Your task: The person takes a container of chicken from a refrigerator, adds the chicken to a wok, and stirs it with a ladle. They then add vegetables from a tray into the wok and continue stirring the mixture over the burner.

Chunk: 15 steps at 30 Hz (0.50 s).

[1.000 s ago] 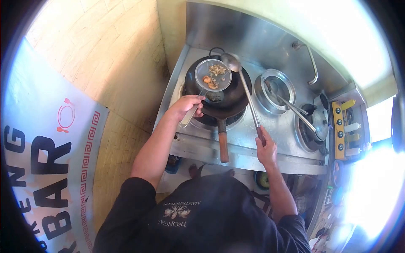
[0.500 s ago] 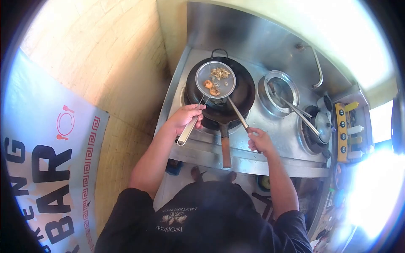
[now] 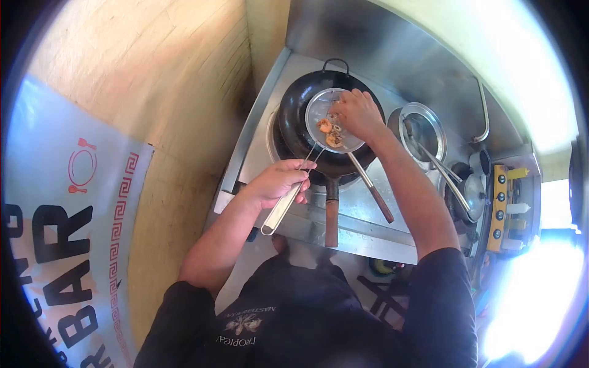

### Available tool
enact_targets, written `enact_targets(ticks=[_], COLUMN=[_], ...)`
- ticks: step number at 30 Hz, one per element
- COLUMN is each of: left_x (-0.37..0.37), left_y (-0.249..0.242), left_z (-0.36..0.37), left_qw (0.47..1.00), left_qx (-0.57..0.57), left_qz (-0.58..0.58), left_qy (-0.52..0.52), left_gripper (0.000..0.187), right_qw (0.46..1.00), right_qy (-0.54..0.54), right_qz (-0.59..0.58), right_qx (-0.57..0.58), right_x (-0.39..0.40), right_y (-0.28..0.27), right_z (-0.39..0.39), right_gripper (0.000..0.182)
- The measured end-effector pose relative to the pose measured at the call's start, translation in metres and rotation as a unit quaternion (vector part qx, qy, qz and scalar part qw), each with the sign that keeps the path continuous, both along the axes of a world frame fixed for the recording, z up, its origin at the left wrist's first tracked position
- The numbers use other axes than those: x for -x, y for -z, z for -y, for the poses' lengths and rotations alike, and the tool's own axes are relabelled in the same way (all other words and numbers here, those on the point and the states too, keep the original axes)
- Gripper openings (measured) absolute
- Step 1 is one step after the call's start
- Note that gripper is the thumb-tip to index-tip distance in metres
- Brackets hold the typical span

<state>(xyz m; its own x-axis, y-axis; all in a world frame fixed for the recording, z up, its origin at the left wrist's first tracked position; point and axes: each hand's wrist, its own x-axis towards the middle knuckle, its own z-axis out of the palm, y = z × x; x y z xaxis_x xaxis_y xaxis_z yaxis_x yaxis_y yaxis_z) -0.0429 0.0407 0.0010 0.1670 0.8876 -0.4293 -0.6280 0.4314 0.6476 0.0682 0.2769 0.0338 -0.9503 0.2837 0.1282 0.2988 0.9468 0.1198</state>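
My left hand (image 3: 283, 183) is closed on the handle of a round mesh strainer (image 3: 318, 109), held over the black wok (image 3: 296, 101). Orange shrimp and pale pieces of food (image 3: 333, 132) lie in the strainer. My right hand (image 3: 357, 111) reaches into the mesh from the right, its fingers bent down at the food; the fingertips are hidden, so what they pinch cannot be made out. The ladle with a wooden-ended handle (image 3: 370, 187) rests in the wok, untouched, beside the wok's own wooden handle (image 3: 332, 221).
Right of the wok stands a metal pot (image 3: 443, 144) with utensils in it. Farther right are a lidded pot (image 3: 473, 190) and a yellow rack (image 3: 498, 208) with bottles. A steel splashback (image 3: 380, 49) rises behind the stove, and a banner (image 3: 73, 245) hangs at left.
My right hand has let go of the ladle's handle and moved up into the strainer. The pale pieces are now partly covered by that hand. The view has shifted slightly.
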Motion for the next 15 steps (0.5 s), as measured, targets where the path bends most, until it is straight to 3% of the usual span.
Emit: enact_targets(ticks=[6, 15], left_x=[0.0, -0.001], left_y=[0.007, 0.004], left_z=[0.002, 0.001], left_qw=[1.0, 1.0], left_qx=[0.007, -0.001], left_qz=[0.003, 0.009], left_qy=[0.004, 0.011], left_gripper=[0.042, 0.043], right_qw=[0.996, 0.993], right_qy=[-0.054, -0.092], right_qz=[0.065, 0.061], right_qx=[-0.032, -0.05], right_x=[0.009, 0.011], right_y=[0.011, 0.001], right_z=[-0.011, -0.012], right_gripper=[0.014, 0.008])
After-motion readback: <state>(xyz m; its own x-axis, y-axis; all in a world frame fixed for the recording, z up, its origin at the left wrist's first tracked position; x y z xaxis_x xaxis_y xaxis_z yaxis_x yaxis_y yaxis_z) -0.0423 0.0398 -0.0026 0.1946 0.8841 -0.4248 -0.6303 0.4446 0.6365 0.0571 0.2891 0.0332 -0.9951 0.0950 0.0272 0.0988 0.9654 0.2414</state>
